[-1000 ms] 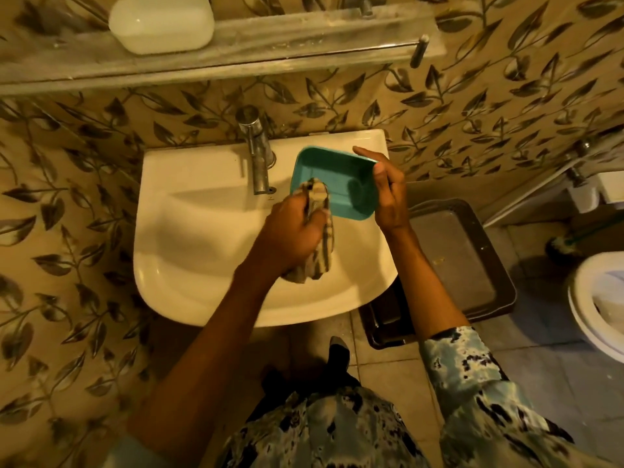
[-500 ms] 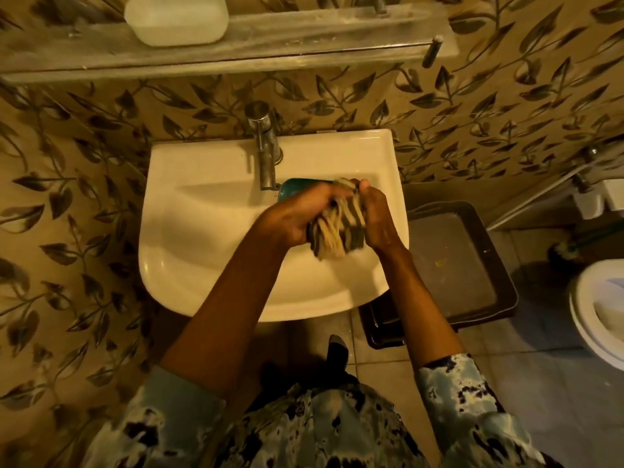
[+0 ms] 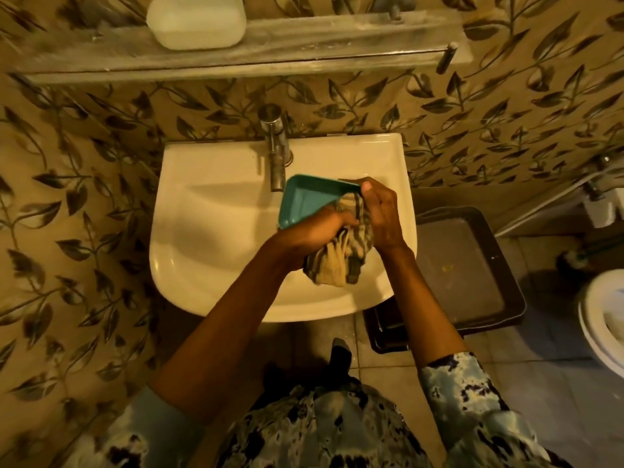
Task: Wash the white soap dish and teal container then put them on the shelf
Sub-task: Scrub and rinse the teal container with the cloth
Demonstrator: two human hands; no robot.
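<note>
The teal container is tipped up over the white sink, open side facing the camera, its long axis running from the tap side down-left toward the left wrist. It's a shallow rectangular tray with rounded corners, smooth plastic by the look of it.

The right hand pinches the far right corner of the rim, thumb on the inside edge, fingers closed round the back. The left hand is curled tight around a striped cloth, bunched and crumpled, pressed against the tray's lower right part right between the two hands. The rest of the rag hangs below the knuckles.

Up above the fingers, the white soap dish sits on the glass shelf, a glossy rounded block shape. The wall is tan tile with dark leaf prints. To the right of the right hand there's a dark tray-like bin on the tiled floor, and a toilet edge.
</note>
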